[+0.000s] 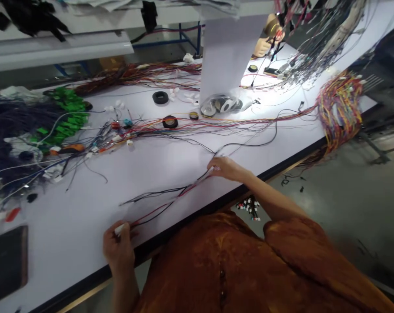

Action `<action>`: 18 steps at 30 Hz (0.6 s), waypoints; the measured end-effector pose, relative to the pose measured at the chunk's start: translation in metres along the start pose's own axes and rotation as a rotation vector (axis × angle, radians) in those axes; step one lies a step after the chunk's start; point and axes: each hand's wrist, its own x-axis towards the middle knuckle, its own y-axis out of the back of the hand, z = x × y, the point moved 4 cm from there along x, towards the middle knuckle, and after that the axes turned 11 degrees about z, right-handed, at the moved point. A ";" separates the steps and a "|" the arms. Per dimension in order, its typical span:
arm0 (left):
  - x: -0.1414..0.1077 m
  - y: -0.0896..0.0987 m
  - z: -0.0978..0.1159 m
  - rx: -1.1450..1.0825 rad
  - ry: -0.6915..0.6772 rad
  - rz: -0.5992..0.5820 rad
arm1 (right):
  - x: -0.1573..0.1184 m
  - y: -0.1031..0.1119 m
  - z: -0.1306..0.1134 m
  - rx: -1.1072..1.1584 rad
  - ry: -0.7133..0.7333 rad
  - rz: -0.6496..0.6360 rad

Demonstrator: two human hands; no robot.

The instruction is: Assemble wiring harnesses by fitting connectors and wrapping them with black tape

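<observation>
Wire harness: a thin wire harness [185, 190] of red and black leads lies slantwise at the centre of the frame, stretched between the two hands above the table's near edge.
White connector: the white connector [119, 229] ends the red and black leads, lower left of centre.
Left hand: the left hand [118, 248] pinches the connector between thumb and fingers.
Right hand: the right hand [228, 168], right of centre, has its fingertips pressed together on the harness.
Loose black leads: the black leads [151, 193] branch off left, their ends free above the left hand.
Long wire bundle: a long wire bundle [232, 124] crosses mid-frame behind the hands.
Tape: two black tape rolls [160, 98] sit upper centre, near a plastic bag [221, 105] of rolls.
Left side: green connectors [66, 104] lie beside dark wires [8, 126]; an orange-handled tool [71, 149] is just below.
Right side: a multicoloured wire heap [340, 108] droops over the white worktable [86, 234].
Upper right: a co-worker's hand [262, 47] shows beyond the upright panel [229, 52].
</observation>
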 end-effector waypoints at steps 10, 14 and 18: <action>0.009 0.017 0.008 0.476 -0.301 -0.027 | 0.136 0.019 0.108 -0.335 -0.380 0.257; 0.011 0.023 0.003 0.473 -0.219 -0.066 | 0.155 0.012 0.113 -0.372 -0.350 0.252; 0.020 0.030 0.002 0.489 -0.121 -0.131 | 0.153 0.021 0.114 -0.350 -0.228 0.394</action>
